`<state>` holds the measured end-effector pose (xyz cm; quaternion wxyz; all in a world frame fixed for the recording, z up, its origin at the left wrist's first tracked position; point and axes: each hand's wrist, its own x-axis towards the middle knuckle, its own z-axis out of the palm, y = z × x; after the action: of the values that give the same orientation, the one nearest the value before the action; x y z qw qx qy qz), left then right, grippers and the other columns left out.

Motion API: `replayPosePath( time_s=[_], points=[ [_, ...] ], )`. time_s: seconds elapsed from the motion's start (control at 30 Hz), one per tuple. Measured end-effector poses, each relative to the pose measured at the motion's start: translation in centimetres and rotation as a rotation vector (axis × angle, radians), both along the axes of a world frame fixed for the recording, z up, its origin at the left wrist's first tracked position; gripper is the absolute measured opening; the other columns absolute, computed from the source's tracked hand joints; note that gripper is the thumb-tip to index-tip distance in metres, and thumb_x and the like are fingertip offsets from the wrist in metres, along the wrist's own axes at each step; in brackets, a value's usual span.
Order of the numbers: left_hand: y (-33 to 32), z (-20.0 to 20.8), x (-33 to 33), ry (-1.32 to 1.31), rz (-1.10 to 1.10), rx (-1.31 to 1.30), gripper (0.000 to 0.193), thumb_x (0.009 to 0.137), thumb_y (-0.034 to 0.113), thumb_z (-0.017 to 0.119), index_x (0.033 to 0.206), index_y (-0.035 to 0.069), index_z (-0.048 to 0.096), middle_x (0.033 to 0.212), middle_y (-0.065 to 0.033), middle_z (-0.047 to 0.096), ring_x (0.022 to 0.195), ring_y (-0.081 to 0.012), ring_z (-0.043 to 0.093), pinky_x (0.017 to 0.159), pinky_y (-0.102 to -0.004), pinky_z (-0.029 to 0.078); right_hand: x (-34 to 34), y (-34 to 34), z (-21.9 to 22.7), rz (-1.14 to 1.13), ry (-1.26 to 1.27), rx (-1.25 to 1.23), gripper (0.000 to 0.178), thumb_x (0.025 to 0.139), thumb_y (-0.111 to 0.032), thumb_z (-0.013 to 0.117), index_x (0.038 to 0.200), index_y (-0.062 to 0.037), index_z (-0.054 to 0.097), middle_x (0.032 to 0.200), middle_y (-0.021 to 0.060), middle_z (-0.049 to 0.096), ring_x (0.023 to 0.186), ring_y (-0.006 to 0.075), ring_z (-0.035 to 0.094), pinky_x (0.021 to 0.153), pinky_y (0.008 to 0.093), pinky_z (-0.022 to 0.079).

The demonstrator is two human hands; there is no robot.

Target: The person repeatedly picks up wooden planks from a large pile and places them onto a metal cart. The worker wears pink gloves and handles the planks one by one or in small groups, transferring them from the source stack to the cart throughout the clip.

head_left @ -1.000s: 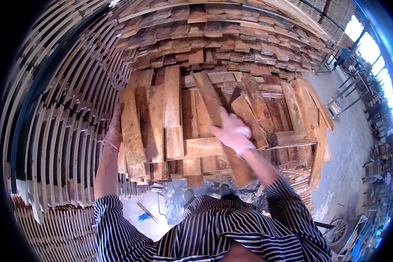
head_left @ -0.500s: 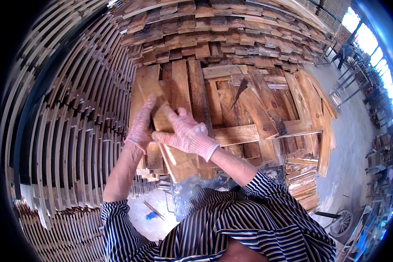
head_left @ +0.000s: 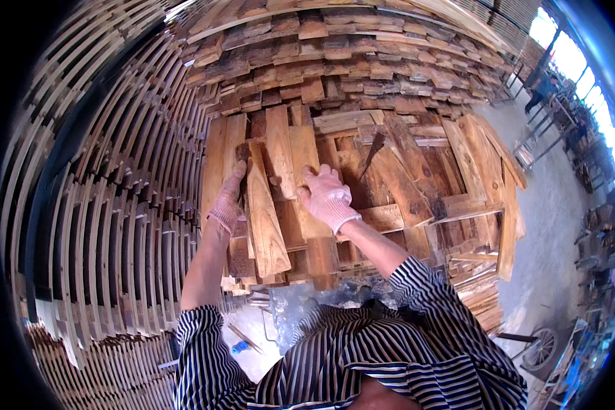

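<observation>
Both my hands wear pinkish knitted gloves over a pile of rough wooden boards. My left hand (head_left: 229, 199) is closed along the left edge of a tilted board (head_left: 266, 222) with curved grain; its fingertips are partly hidden by the wood. My right hand (head_left: 329, 197) is bent over the right edge of a paler board (head_left: 306, 154), its thumb on the face and its fingers at the edge. Between these two lies a narrow board (head_left: 278, 147), touched by neither hand. Another board (head_left: 322, 256) sticks out toward me beneath the paler one.
A high stack of boards (head_left: 307, 51) rises at the far side. Tall racks of spaced slats (head_left: 116, 225) stand close on my left. Loose boards (head_left: 396, 174) cross the pile to the right. Concrete floor (head_left: 550, 205), a wheel (head_left: 540, 348) and a distant person (head_left: 541, 92) are farther right.
My hands have moved apart, the right one going right with the paler board. The board by my left hand now lies tilted, separate from it.
</observation>
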<state>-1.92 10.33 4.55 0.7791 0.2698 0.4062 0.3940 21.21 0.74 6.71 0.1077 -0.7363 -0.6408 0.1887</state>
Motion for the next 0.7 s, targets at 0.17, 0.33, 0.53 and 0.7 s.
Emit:
replayPosePath(
  time_s=[0.17,0.33,0.53,0.7],
  points=[
    [1.0,-1.2,-0.5,-0.231,-0.197,-0.078,0.048,0.097,0.039,0.074,0.132,0.009,0.063,0.117,-0.0162,0.071,0.104,-0.0285,0.071,0.089,-0.0461,0.063,3.9,-0.1,-0.2,0.098,0.078,0.067,0.065,0.095,-0.042,0.064,0.151,-0.0127,0.046,0.139,0.0184,0.052,0.131,0.0376,0.052,0.103,0.0507,0.049],
    [-0.5,4.3,0.0,-0.139,-0.312,0.244,0.051,0.103,0.034,0.065,0.146,0.008,0.056,0.134,-0.0081,0.066,0.121,-0.0238,0.062,0.109,-0.0388,0.048,15.0,-2.9,-0.4,-0.311,-0.243,0.451,0.070,0.089,-0.041,0.071,0.146,-0.0090,0.048,0.134,0.0194,0.055,0.120,0.0367,0.057,0.096,0.0487,0.050],
    [2.4,10.3,2.3,0.984,-0.286,0.596,0.069,0.104,0.045,0.058,0.153,-0.001,0.045,0.147,-0.0180,0.055,0.133,-0.0307,0.056,0.110,-0.0403,0.045,30.8,-8.8,0.0,-0.743,-0.423,0.442,0.072,0.087,-0.038,0.071,0.148,-0.0079,0.049,0.145,0.0246,0.050,0.131,0.0400,0.052,0.104,0.0546,0.044],
    [11.5,-1.6,-3.1,1.607,-0.387,1.052,0.086,0.100,0.060,0.054,0.160,0.004,0.030,0.158,-0.0250,0.041,0.144,-0.0419,0.042,0.114,-0.0488,0.040,39.7,-14.0,-0.3,-0.937,-0.585,0.221,0.075,0.088,-0.039,0.073,0.152,-0.0109,0.046,0.138,0.0263,0.054,0.128,0.0400,0.054,0.105,0.0567,0.043]
  ],
)
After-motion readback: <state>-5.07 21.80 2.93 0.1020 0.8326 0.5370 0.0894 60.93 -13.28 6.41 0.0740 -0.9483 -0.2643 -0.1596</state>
